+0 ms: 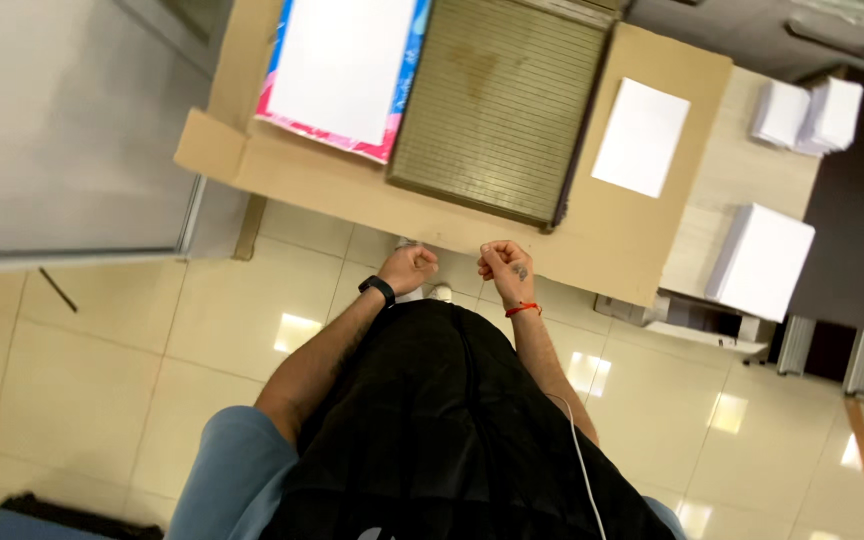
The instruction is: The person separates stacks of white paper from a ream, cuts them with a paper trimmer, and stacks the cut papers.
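Observation:
My left hand, with a black band on the wrist, is clenched in a fist just short of the near edge of a cardboard-covered table. Level with it, a little apart, my right hand is also a fist and has a red thread on the wrist. I see nothing inside either fist. Beyond the hands a green gridded cutting board lies on the cardboard. To its left is a white paper stack on a pink and blue wrapper. A smaller white sheet stack lies to its right.
More white paper stacks sit at the right, one large and two small, on a pale side surface. A grey panel fills the left. Glossy cream floor tiles lie below. A thin white cable hangs down my black top.

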